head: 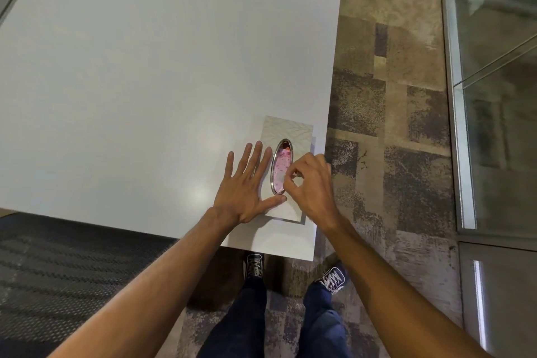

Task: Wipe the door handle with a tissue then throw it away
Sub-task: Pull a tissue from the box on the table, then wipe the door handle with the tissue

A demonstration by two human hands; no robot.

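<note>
A flat tissue box with a pale leaf pattern lies near the front right corner of the white table. Its oval, silver-rimmed opening shows a pinkish tissue inside. My left hand lies flat with its fingers spread, pressing on the left side of the box with the thumb along its near edge. My right hand hovers over the opening, thumb and forefinger pinched together on the tissue at the right rim. No door handle is in view.
Glass walls with metal frames run along the right side over patchy brown carpet. A dark mesh chair seat sits at the lower left below the table edge. My legs and shoes stand at the table's front edge.
</note>
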